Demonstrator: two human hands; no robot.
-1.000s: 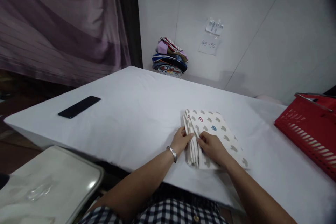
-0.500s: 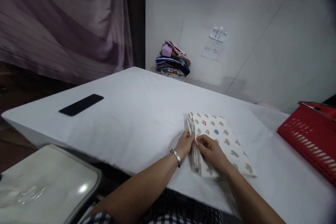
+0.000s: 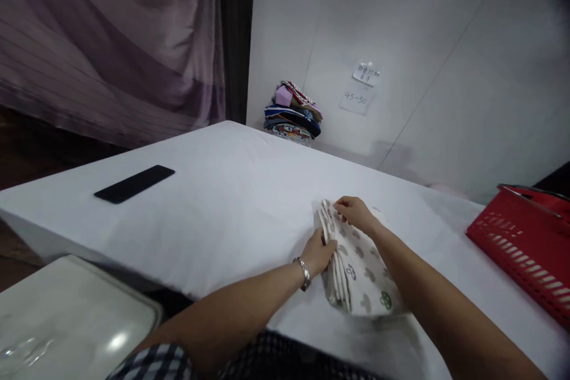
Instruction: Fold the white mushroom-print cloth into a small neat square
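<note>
A folded white cloth (image 3: 361, 261) with grey mushroom shapes and a few coloured ones lies on the white table near me. Its stacked layers show along the left edge. My left hand (image 3: 318, 252) is closed on that edge at mid-length, thumb on top and fingers against the side. Farther up the same edge, my right hand (image 3: 356, 214) is closed in a pinch at the cloth's far left corner. The right hand and forearm hide part of the cloth's far and right sides.
A red basket (image 3: 499, 228) with a metal handle stands at the right. To the left lies a flat black rectangular object (image 3: 135, 184). Several folded fabrics (image 3: 293, 111) are piled by the wall behind the table (image 3: 231, 208). A pale lidded surface (image 3: 80, 309) sits lower left.
My right hand has moved away from me along the cloth's edge, apart from my left. A different part of the print, with purple and green mushrooms, now faces up. My left hand stays at the edge.
</note>
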